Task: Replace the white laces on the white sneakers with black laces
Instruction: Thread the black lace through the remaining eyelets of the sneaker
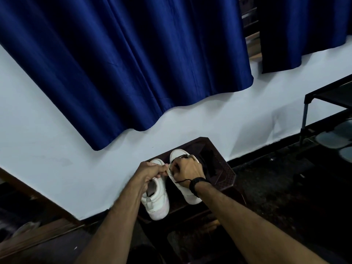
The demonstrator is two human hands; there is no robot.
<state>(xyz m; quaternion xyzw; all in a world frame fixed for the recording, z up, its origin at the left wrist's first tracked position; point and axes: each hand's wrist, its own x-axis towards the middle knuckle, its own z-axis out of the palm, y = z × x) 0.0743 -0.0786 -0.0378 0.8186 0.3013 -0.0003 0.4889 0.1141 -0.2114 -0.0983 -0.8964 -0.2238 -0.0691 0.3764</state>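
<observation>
Two white sneakers stand side by side on a dark brown stool (226, 174). The left sneaker (157, 199) has its heel toward me. The right sneaker (187, 195) lies mostly under my right hand. My left hand (150, 173) pinches a white lace (170, 173) between the two shoes. My right hand (187, 171) is curled over the right sneaker and pinches the same lace from the other side. A thin black lace (182, 181) trails by my right wrist, which wears a black band.
A blue curtain (123, 63) hangs on the white wall behind the stool. A black rack (327, 115) with shoes stands at the right. The floor is dark; wooden boards (34, 237) lie at the lower left.
</observation>
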